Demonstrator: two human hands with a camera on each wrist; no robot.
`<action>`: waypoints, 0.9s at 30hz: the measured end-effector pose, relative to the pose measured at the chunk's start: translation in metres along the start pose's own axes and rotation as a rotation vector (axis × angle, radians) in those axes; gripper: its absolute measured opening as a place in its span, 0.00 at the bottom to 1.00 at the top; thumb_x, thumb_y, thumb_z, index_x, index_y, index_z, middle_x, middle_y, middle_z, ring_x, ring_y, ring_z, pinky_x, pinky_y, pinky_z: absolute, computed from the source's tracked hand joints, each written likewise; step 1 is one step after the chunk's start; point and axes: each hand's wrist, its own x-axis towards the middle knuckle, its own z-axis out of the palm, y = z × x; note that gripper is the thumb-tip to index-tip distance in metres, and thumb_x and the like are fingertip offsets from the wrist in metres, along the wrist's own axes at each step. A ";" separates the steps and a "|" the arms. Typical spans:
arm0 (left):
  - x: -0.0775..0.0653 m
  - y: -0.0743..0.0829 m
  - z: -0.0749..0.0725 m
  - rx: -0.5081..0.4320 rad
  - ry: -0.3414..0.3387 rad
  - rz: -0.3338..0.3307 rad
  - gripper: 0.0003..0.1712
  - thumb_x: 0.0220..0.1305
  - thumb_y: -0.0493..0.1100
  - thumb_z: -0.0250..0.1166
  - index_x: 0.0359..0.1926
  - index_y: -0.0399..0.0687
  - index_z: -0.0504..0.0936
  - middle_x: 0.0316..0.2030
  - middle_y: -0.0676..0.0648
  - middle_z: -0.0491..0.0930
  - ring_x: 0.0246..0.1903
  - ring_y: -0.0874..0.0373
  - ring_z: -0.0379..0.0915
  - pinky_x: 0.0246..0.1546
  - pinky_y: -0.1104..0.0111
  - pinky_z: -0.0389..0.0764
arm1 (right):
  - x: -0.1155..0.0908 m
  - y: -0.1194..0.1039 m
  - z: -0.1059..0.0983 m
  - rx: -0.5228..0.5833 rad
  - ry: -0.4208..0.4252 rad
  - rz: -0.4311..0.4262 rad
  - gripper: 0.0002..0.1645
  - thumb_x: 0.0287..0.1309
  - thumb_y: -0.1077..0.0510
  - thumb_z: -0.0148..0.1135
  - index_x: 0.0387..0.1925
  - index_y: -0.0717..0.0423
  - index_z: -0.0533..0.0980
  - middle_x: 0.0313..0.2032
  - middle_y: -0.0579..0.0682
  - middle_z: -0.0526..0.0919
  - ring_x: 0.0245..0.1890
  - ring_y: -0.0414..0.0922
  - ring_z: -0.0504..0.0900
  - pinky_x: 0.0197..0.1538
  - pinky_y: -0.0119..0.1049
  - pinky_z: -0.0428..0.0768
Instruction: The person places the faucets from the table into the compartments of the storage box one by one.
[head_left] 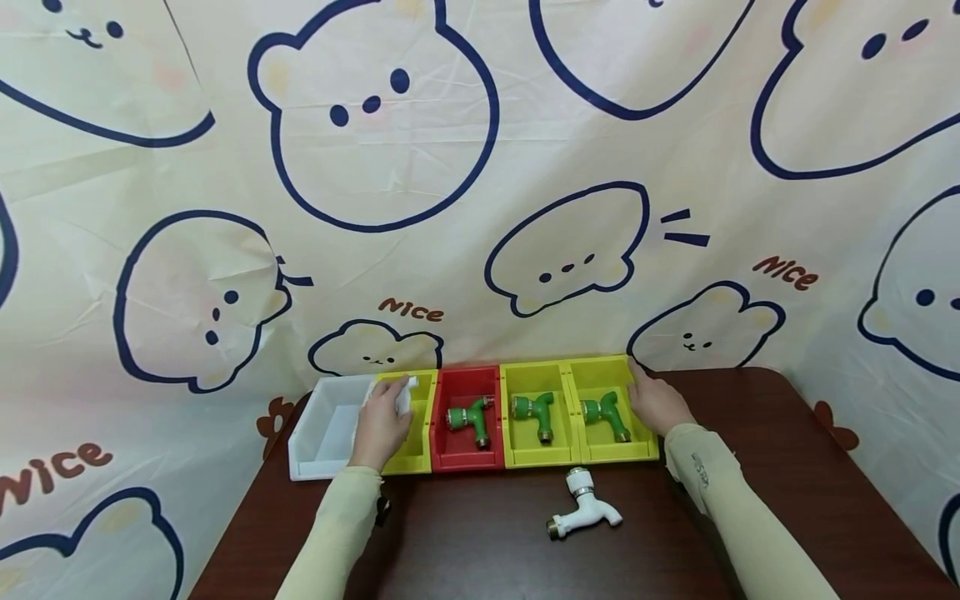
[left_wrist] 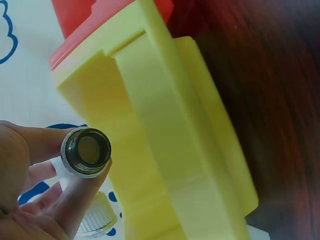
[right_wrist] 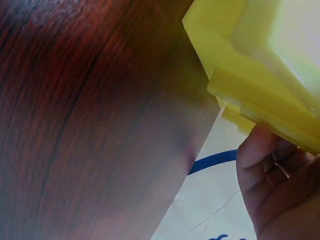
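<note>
In the head view my left hand (head_left: 383, 423) is over the left yellow bin (head_left: 417, 454), pinching a white tap (head_left: 405, 398). The left wrist view shows this tap's threaded metal end (left_wrist: 90, 153) between thumb and fingers, with a ribbed knob (left_wrist: 98, 215) below; the rest is hidden by the hand. At the row's right end my right hand (head_left: 660, 402) grips the side wall of the rightmost yellow bin (head_left: 643, 450). Its thumb presses the bin's edge in the right wrist view. A second white tap (head_left: 587, 508) lies on the table in front of the bins.
A white bin (head_left: 311, 442) stands at the row's left end. Green taps lie in the red bin (head_left: 444, 457) and both right-hand yellow bins. The brown table (head_left: 480, 550) extends in front, and a cartoon-printed cloth (head_left: 450, 267) hangs close behind the row.
</note>
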 end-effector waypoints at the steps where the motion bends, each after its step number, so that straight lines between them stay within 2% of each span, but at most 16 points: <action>1: 0.000 -0.001 0.002 -0.002 -0.007 0.000 0.34 0.62 0.36 0.72 0.70 0.44 0.76 0.60 0.34 0.77 0.52 0.38 0.80 0.55 0.45 0.82 | 0.000 0.000 0.000 0.001 0.002 0.000 0.37 0.80 0.54 0.37 0.82 0.61 0.45 0.21 0.52 0.76 0.23 0.45 0.77 0.39 0.46 0.80; 9: 0.002 -0.005 0.010 -0.002 -0.055 -0.011 0.34 0.62 0.35 0.71 0.70 0.42 0.76 0.58 0.35 0.77 0.51 0.40 0.79 0.56 0.45 0.81 | -0.001 0.001 -0.001 0.019 0.006 -0.008 0.37 0.80 0.54 0.37 0.82 0.61 0.44 0.21 0.52 0.76 0.22 0.45 0.77 0.36 0.45 0.81; 15: 0.003 -0.009 0.018 0.004 -0.089 -0.043 0.35 0.63 0.36 0.72 0.71 0.44 0.75 0.61 0.35 0.75 0.54 0.40 0.77 0.59 0.45 0.79 | 0.000 0.000 0.000 0.024 0.002 -0.004 0.37 0.80 0.54 0.38 0.82 0.61 0.45 0.22 0.52 0.77 0.24 0.46 0.77 0.40 0.47 0.81; 27: 0.001 -0.017 0.032 0.042 -0.102 -0.058 0.34 0.63 0.35 0.72 0.70 0.44 0.77 0.61 0.35 0.77 0.58 0.39 0.77 0.61 0.44 0.78 | -0.004 -0.003 -0.002 0.036 0.001 0.002 0.37 0.80 0.54 0.38 0.82 0.62 0.45 0.22 0.52 0.76 0.24 0.45 0.77 0.41 0.47 0.81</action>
